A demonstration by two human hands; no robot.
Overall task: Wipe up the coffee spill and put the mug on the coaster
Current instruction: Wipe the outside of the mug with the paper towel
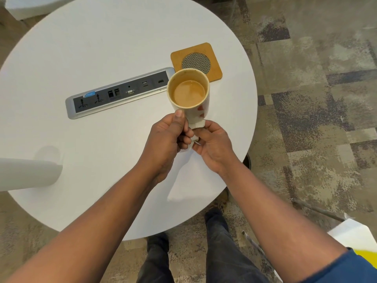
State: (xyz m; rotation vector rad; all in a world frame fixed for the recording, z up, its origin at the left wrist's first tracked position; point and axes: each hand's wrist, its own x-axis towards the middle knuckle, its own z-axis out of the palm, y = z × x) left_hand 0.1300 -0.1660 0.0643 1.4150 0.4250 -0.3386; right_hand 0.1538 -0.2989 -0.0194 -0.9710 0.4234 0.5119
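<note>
A cream mug [188,92] with red marks on its side, holding milky coffee, is lifted above the round white table [102,48]. My left hand [165,139] grips the mug's lower side, thumb up against the wall. My right hand [214,146] pinches a white tissue [196,127] against the mug's base; the tissue seems to hang down below both hands. The square cork coaster [196,62] with a round mesh centre lies on the table just beyond the mug, bare. I see no coffee stain on the visible tabletop.
A grey power and data socket panel [120,92] is set into the table left of the mug. A white paper roll [30,172] juts in at the left edge. Patterned carpet lies to the right, with a white and yellow seat [355,237] at the lower right.
</note>
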